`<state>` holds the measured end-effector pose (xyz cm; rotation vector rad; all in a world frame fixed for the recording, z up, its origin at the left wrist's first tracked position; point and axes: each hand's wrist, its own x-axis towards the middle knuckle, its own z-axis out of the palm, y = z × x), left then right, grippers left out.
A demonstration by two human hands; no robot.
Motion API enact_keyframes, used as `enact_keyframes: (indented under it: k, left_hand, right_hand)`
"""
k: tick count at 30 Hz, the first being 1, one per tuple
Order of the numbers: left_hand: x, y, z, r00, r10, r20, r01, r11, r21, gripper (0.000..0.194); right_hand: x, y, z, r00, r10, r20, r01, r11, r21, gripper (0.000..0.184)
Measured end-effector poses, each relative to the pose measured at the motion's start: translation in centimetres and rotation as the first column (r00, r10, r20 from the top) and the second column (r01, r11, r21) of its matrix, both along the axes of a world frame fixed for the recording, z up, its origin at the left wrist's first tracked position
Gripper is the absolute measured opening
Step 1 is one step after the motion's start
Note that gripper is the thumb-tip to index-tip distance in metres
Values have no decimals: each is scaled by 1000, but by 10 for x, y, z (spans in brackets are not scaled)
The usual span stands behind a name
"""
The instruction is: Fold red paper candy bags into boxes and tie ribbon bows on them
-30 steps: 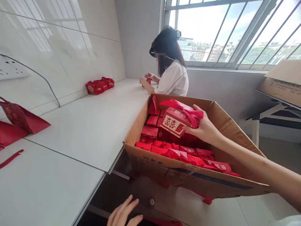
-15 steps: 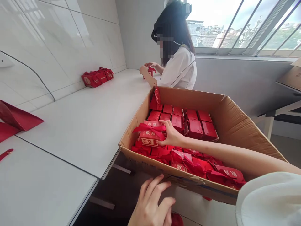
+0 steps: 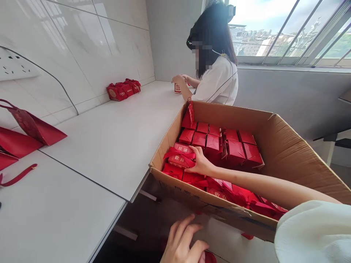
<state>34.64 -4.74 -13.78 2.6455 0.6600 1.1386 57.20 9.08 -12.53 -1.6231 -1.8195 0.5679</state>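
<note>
My right hand (image 3: 202, 163) reaches across the cardboard carton (image 3: 285, 137) with its fingers closed on a small red gift box (image 3: 178, 162) tied with a red ribbon. The gift box sits low in the carton's near left corner, among other red boxes; whether it rests on them I cannot tell. Below the carton's near wall is my left hand (image 3: 184, 241), fingers loosely spread and nothing in it. Plain-topped red boxes (image 3: 236, 150) stand in rows on the carton's far side, and ribboned ones (image 3: 219, 193) lie along the near wall.
A white table (image 3: 123, 128) adjoins the carton on the left. Red paper bags (image 3: 35, 126), a red strap (image 3: 22, 175) and a row of red boxes (image 3: 123, 90) are on it. At its far end a co-worker (image 3: 216, 78) in white handles a red box (image 3: 179, 88).
My right hand has lowered the gift box deeper into the carton. The view has turned slightly left. My left hand stays spread below the carton. The co-worker's hands have shifted over their box.
</note>
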Motion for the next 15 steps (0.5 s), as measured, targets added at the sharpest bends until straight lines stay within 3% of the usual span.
enact_keyframes:
  k: [10, 15]
  left_hand:
    - [4, -10, -20, 999, 28, 40, -28, 1000, 3, 12]
    - [0, -13, -18, 999, 34, 35, -33, 999, -13, 9]
  right_hand:
    - [-5, 10, 7, 987, 76, 143, -73, 997, -28, 90]
    - [-1, 17, 18, 981, 57, 188, -45, 997, -70, 89]
